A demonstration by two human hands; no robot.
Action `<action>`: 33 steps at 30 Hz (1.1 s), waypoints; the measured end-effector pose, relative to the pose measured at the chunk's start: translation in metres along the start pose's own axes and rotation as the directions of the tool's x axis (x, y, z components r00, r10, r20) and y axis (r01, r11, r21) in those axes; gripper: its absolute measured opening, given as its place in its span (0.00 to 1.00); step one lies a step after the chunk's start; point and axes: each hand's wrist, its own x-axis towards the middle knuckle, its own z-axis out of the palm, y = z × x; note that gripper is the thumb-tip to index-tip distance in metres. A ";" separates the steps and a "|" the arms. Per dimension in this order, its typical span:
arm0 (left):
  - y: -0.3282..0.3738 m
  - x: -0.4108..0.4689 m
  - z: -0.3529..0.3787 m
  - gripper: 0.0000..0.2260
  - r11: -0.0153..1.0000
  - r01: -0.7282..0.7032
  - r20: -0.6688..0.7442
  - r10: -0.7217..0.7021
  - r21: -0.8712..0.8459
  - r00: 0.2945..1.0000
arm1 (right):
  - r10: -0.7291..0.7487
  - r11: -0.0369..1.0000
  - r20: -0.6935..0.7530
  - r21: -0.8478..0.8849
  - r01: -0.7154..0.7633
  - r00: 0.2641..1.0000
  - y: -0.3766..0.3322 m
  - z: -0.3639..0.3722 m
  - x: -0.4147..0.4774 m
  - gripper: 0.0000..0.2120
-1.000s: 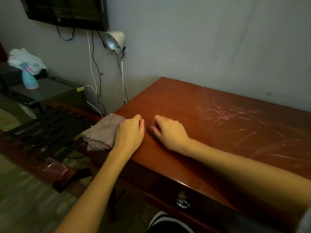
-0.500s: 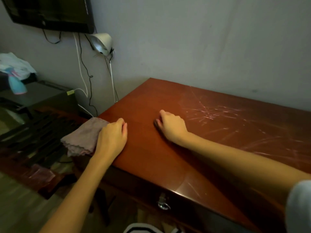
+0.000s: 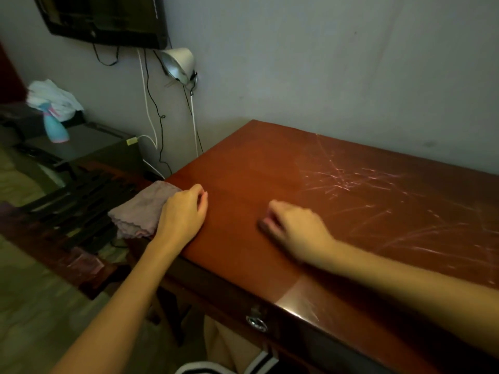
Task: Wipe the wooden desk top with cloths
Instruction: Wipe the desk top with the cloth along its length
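Note:
The wooden desk top (image 3: pixel 283 168) is reddish brown, with pale scratches on its right half. A pinkish-grey cloth (image 3: pixel 140 211) lies at the desk's left edge and partly hangs over it. My left hand (image 3: pixel 183 214) rests on the cloth's right part with bent fingers that reach onto bare wood. My right hand (image 3: pixel 294 228) lies on the desk about a hand's width to the right, blurred, its fingers curled down. A small dark patch shows under its fingertips; I cannot tell whether it is a cloth or a shadow.
A drawer pull (image 3: pixel 256 323) sits on the desk's front. A white lamp (image 3: pixel 178 64) and cables hang on the wall at the desk's left end. A dark low stand (image 3: pixel 81 201) stands to the left, with a blue spray bottle (image 3: pixel 55 128) beyond it.
My right hand has slid to the right, away from my left hand, which stays on the cloth at the desk's left edge.

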 end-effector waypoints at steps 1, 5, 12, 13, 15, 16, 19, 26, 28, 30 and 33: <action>0.000 0.000 0.000 0.08 1.000 0.000 0.000 0.000 0.000 1.000 | 0.082 0.996 -0.025 -0.018 -0.082 0.996 0.018 -0.001 0.013 0.10; 0.000 0.000 0.001 0.08 1.000 0.007 0.014 -0.008 0.025 1.000 | 0.215 0.971 -0.110 -0.079 -0.224 0.970 0.036 0.007 0.053 0.11; 0.013 0.021 0.008 0.08 0.997 -0.030 0.106 0.022 0.078 0.994 | -0.187 0.980 -0.045 0.064 0.189 0.981 -0.040 0.016 0.014 0.11; 0.017 0.026 0.011 0.08 0.997 -0.035 0.118 0.026 0.075 0.993 | -0.222 0.969 -0.022 0.103 0.223 0.975 -0.037 0.011 0.007 0.10; 0.026 0.036 0.018 0.08 0.995 -0.052 0.135 0.041 0.081 0.990 | -0.211 0.970 0.027 0.133 0.206 0.977 -0.021 0.003 0.001 0.10; 0.031 0.041 0.023 0.08 0.995 -0.061 0.144 0.049 0.083 0.988 | -0.172 0.978 0.037 0.124 0.166 0.984 -0.009 0.001 0.003 0.09; 0.046 0.057 0.035 0.09 0.994 -0.090 0.172 0.078 0.060 0.982 | 0.019 0.998 0.000 0.057 -0.019 1.000 0.034 0.000 0.026 0.09; 0.054 0.069 0.054 0.10 0.991 -0.106 0.153 0.093 0.083 0.984 | 0.153 0.987 -0.118 -0.041 -0.158 0.981 0.038 0.021 0.081 0.10; 0.052 0.068 0.055 0.09 0.992 -0.103 0.139 0.093 0.069 0.986 | 0.062 0.998 -0.098 -0.005 -0.062 0.993 0.020 0.022 0.066 0.10; 0.050 0.068 0.056 0.10 0.991 -0.118 0.140 0.109 0.060 0.984 | -0.044 0.997 -0.047 0.068 0.047 0.998 0.012 0.016 0.042 0.09; 0.048 0.068 0.059 0.10 0.989 -0.143 0.142 0.135 0.045 0.981 | -0.070 0.992 0.041 0.103 0.066 0.997 0.024 -0.001 0.016 0.10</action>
